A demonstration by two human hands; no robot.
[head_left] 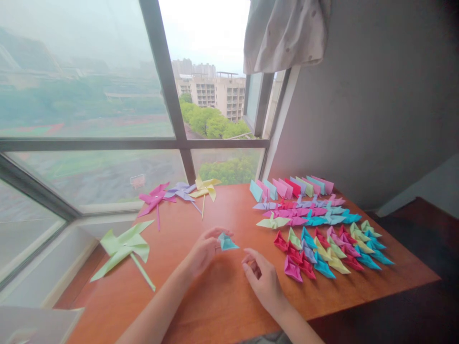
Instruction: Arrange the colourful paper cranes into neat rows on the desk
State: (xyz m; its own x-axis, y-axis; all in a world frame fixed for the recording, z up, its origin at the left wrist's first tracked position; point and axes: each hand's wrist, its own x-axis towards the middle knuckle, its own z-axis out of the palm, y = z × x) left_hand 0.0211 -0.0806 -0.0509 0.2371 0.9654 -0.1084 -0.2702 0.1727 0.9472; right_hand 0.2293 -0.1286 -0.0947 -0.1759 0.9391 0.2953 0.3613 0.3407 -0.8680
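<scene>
Above the middle of the wooden table (pixel 215 296), my left hand (pixel 205 248) is closed on a small light-blue folded paper boat (pixel 227 242), pinching it at its left end. To the right of the boat and apart from it is my right hand (pixel 261 273). Its fingers are loosely bent, with a gap between thumb and forefinger and nothing seen in them. Just beyond it stand rows of folded paper boats (pixel 293 270) in red, pink, yellow, green and blue.
Behind the boats lie rows of paper cranes (pixel 274 221) and a row of standing folded paper pieces (pixel 282 188). Several pinwheels lie at the left, including a green pinwheel (pixel 125 246) and a yellow pinwheel (pixel 205 188). A window (pixel 181 143) borders the table's far side.
</scene>
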